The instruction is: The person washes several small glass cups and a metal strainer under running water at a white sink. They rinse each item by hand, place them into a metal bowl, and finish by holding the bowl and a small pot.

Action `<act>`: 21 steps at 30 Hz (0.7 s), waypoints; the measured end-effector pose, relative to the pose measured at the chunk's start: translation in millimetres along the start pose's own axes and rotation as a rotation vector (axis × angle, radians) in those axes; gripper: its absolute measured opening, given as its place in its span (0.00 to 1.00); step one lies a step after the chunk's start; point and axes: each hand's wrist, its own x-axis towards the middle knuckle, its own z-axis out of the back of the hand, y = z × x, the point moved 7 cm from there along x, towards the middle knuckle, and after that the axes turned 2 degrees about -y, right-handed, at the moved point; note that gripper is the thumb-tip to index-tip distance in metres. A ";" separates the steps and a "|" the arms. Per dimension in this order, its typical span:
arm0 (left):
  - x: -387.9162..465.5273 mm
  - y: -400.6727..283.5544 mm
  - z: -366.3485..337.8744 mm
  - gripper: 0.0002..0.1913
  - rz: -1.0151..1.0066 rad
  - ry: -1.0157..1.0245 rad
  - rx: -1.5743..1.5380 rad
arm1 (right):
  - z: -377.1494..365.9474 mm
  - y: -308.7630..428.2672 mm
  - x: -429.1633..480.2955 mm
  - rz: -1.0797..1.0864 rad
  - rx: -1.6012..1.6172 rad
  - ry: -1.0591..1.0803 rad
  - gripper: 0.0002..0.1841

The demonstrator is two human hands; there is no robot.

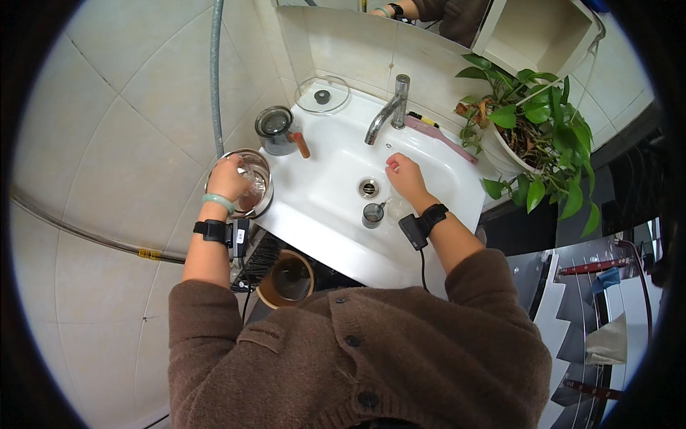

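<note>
My left hand (231,179) reaches into a stainless steel pot (266,202) at the sink's left edge, with clear, glassy things under its fingers; whether it grips one is unclear. Over the white sink basin (332,145), my right hand (405,176) has its fingers curled, and their contents cannot be made out. A small dark glass cup (373,215) stands in the basin below the metal drain (368,188). Beside it, partly behind my right wrist, lies a clear glass item (397,207). A grey glass pot with a wooden handle (276,131) stands on the left rim.
A glass lid (322,97) rests in the back left corner, left of the chrome faucet (397,107). Behind the faucet lie a pink-handled brush (442,138) and a potted plant (528,139) at right. A brown bucket (289,279) stands below the sink.
</note>
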 end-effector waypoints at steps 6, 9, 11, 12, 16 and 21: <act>-3.8 -20.8 0.8 0.35 -0.081 0.045 -0.123 | -18.3 10.4 -14.4 0.102 -0.054 0.241 0.12; -4.8 -29.7 8.9 0.40 -0.117 0.010 -0.118 | -33.9 25.6 -33.9 0.383 -0.314 0.450 0.21; -7.3 -32.9 17.9 0.40 -0.114 -0.017 -0.074 | -47.9 19.3 -48.1 0.375 -0.413 0.637 0.33; -8.4 -38.7 26.4 0.36 -0.141 -0.111 -0.096 | -52.7 20.1 -56.7 0.440 -0.479 0.649 0.35; -11.3 -70.4 39.9 0.25 -0.254 -0.281 -0.410 | -76.4 7.3 -67.2 0.397 -0.602 0.765 0.38; -19.0 -122.3 -23.6 0.13 -0.209 0.019 -1.052 | -69.5 4.9 -45.3 0.096 -0.269 0.606 0.36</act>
